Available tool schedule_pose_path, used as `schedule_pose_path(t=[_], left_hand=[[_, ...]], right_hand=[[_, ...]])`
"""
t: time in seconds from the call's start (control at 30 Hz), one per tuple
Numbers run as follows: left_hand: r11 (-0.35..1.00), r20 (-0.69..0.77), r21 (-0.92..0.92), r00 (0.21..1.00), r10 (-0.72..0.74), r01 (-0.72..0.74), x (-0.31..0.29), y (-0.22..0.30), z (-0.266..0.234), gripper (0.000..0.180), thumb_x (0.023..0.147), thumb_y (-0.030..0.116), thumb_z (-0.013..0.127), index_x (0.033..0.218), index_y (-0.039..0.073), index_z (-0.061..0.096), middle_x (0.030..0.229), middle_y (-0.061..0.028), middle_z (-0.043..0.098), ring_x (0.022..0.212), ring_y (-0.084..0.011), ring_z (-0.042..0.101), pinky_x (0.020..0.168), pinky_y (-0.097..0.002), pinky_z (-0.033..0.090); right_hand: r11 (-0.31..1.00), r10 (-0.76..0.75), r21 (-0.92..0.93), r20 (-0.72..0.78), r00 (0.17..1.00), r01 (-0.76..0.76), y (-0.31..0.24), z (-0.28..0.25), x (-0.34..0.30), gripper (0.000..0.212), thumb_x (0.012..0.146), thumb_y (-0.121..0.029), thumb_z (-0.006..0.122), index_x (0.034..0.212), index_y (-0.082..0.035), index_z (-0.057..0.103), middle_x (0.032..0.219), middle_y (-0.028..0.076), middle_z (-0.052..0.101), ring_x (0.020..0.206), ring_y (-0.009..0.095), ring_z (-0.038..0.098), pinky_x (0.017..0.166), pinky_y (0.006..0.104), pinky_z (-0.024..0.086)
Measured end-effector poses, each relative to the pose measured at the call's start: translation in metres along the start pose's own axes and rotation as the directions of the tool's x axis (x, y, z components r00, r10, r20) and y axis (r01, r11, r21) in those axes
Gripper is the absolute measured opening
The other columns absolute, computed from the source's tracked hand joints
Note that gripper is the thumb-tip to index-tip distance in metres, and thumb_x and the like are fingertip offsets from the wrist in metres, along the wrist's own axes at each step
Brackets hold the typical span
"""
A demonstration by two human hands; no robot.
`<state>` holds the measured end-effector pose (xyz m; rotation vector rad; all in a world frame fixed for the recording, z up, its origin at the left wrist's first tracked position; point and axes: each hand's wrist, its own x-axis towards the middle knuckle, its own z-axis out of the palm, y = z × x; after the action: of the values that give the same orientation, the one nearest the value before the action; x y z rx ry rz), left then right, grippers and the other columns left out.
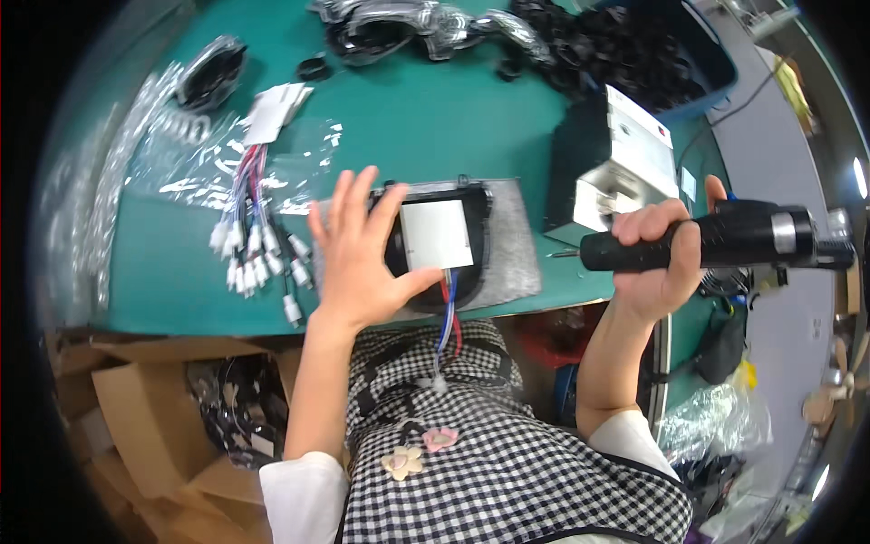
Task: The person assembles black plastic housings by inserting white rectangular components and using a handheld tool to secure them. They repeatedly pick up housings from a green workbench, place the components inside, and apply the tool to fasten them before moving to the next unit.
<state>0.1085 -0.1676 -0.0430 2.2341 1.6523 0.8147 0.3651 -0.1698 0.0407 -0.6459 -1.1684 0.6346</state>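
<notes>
My left hand (pixel 355 254) rests with spread fingers on the left side of a black plastic housing (pixel 482 218), its thumb near the lower edge of a white square panel (pixel 437 236). The panel lies inside the housing, and red, blue and white wires (pixel 447 317) run from it over the table edge to a white connector (pixel 439 384). Under the housing is a grey mat (pixel 517 245). My right hand (pixel 660 258) is wrapped round a black electric screwdriver (pixel 725 243), held level above the table with its bit pointing left toward the housing.
A metal-and-black box (pixel 625 163) stands just beyond my right hand. Behind it sits a blue bin (pixel 720 68) of black parts. White panels with wires (pixel 272 113) lie at left on clear plastic bags (pixel 181 163). Bagged black parts (pixel 390 32) line the back. A cardboard box (pixel 149 417) stands below left.
</notes>
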Motion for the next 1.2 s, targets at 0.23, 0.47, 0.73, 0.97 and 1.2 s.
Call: schedule_pose_path(t=[0.23, 0.47, 0.73, 0.97, 1.2], left_hand=[[0.994, -0.057, -0.112, 0.998, 0.01, -0.017, -0.007, -0.01, 0.011, 0.08, 0.058, 0.054, 0.079, 0.123, 0.013, 0.057, 0.136, -0.0161, 0.038, 0.125, -0.0348, 0.038, 0.108, -0.0581, 0.012], [0.978, -0.062, -0.207, 0.998, -0.001, -0.012, -0.003, -0.009, 0.008, 0.076, 0.054, 0.042, 0.084, 0.118, 0.01, 0.057, 0.13, -0.0151, 0.04, 0.12, -0.032, 0.042, 0.107, -0.0565, 0.016], [0.959, -0.048, -0.283, 0.999, -0.007, -0.007, -0.006, -0.015, 0.014, 0.079, 0.052, 0.036, 0.084, 0.122, 0.011, 0.054, 0.131, -0.0163, 0.039, 0.123, -0.0327, 0.041, 0.106, -0.056, 0.021], [0.943, -0.046, -0.333, 0.999, 0.003, -0.018, -0.006, -0.017, 0.012, 0.082, 0.053, 0.04, 0.084, 0.123, 0.01, 0.054, 0.134, -0.0162, 0.038, 0.125, -0.033, 0.039, 0.106, -0.0553, 0.023], [0.952, -0.01, -0.307, 1.0, 0.006, -0.008, 0.004, -0.009, 0.002, 0.082, 0.05, 0.042, 0.086, 0.118, 0.007, 0.056, 0.136, -0.0194, 0.038, 0.123, -0.0388, 0.038, 0.101, -0.0482, 0.034]], right_hand=[[0.96, 0.116, 0.235, 0.176, 0.978, -0.156, 0.028, 0.099, -0.02, 0.082, 0.084, -0.024, 0.069, 0.137, 0.005, 0.014, 0.071, 0.011, 0.059, 0.059, 0.018, 0.058, 0.06, 0.0303, 0.051], [0.95, 0.226, 0.145, 0.294, 0.929, -0.277, 0.052, 0.112, -0.022, 0.066, 0.079, -0.011, 0.068, 0.126, 0.009, 0.026, 0.069, 0.009, 0.06, 0.057, 0.014, 0.057, 0.057, 0.0231, 0.047], [0.891, 0.02, 0.229, 0.843, 0.538, -0.393, 0.071, 0.107, 0.005, 0.066, 0.076, -0.023, 0.078, 0.124, -0.007, 0.037, 0.066, 0.008, 0.056, 0.056, 0.02, 0.057, 0.053, 0.0323, 0.049], [0.844, 0.085, 0.353, 0.656, 0.75, -0.404, 0.07, 0.108, -0.014, 0.066, 0.081, -0.026, 0.074, 0.129, -0.008, 0.033, 0.066, 0.006, 0.055, 0.055, 0.019, 0.056, 0.053, 0.0326, 0.047], [0.983, 0.04, 0.184, -0.198, 0.979, -0.003, 0.026, 0.073, 0.051, 0.035, 0.081, -0.006, 0.062, 0.113, 0.003, 0.05, 0.068, 0.01, 0.056, 0.054, 0.018, 0.057, 0.051, 0.0312, 0.049]])
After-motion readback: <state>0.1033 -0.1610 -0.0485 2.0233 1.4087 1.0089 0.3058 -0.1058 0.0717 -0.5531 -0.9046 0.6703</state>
